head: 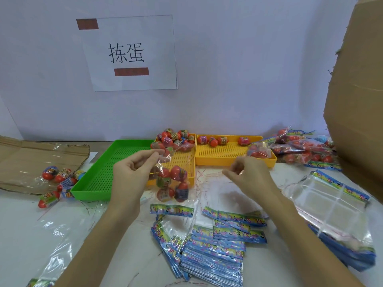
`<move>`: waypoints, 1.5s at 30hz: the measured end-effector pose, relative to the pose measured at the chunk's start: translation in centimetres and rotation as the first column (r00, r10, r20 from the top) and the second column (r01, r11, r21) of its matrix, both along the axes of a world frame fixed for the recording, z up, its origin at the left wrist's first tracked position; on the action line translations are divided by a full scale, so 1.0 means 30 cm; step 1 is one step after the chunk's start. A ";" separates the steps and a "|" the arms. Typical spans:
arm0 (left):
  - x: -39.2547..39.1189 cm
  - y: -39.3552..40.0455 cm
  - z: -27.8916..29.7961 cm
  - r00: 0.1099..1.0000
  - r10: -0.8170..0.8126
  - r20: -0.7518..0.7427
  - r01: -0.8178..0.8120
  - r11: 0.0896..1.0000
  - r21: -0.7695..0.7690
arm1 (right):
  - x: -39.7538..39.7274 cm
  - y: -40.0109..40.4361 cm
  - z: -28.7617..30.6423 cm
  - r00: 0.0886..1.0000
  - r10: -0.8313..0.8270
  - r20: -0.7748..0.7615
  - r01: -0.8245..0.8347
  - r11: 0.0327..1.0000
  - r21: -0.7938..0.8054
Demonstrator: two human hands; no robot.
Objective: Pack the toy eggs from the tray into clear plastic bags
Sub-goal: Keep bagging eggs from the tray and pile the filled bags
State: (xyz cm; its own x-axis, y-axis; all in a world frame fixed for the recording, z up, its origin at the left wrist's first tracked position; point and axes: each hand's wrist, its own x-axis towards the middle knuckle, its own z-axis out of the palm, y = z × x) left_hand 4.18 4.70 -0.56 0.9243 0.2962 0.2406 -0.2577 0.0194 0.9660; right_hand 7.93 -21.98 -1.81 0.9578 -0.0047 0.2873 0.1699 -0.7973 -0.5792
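Right now, hands: left hand (132,170) pinches the top edge of a clear plastic bag holding red toy eggs (171,183), thumb against forefinger, other fingers loosely curled.
right hand: right hand (246,175) has fingertips drawn together near its thumb; looks like it pinches a thin film or red tear strip, but cannot tell for sure, it is blurred.
bag position: bag hangs down from the left pinch, just right of that hand, in front of the middle yellow perforated plastic tray (182,162).
bag axis: long axis roughly vertical, mouth up at the pinch, about 5 eggs stacked in the lower part.
key relation: bag mouth lies between the 2 hands, touching the left, apart from the right; left hand is nearer.
egg supply: loose eggs piled at the back of that yellow tray; 4 more in the right yellow perforated tray (228,154).
judgement: bag seems filled; sealing the mouth likely comes next, right hand must cross leftward to it.
other: green perforated plastic tray (107,166) left of the bag; printed blue header cards (217,243) below.
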 end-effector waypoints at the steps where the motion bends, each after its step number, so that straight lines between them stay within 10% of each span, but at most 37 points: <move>1: -0.003 -0.006 -0.001 1.000 -0.009 0.003 0.009 1.000 0.008 | -0.003 0.015 -0.006 1.000 0.020 -0.002 -0.020 1.000 -0.003; 10: -0.014 -0.023 0.006 0.997 -0.070 0.024 0.070 0.997 0.009 | -0.053 0.102 0.019 0.961 0.191 0.198 -0.194 0.981 -0.002; 16: -0.018 -0.026 0.005 0.996 -0.078 0.039 0.078 0.997 0.020 | -0.073 0.152 0.027 0.953 0.285 0.102 -0.303 0.887 0.349; 27: -0.019 -0.017 0.013 0.998 -0.044 0.055 0.041 0.998 0.049 | -0.035 0.007 0.050 0.981 0.137 0.138 -0.127 0.989 -0.076; 32: -0.019 -0.022 0.009 0.997 -0.052 0.055 0.049 0.997 0.056 | -0.040 0.025 0.077 0.960 0.111 0.256 -0.150 0.978 0.141; 36: -0.023 -0.027 0.009 0.996 -0.077 0.051 0.074 0.996 0.050 | -0.070 0.090 0.088 0.923 0.385 -0.027 -0.296 0.752 0.589; 45: -0.020 -0.035 0.007 0.978 -0.210 -0.018 0.209 0.977 -0.028 | -0.090 0.130 0.061 0.930 0.367 -0.029 -0.243 0.671 0.700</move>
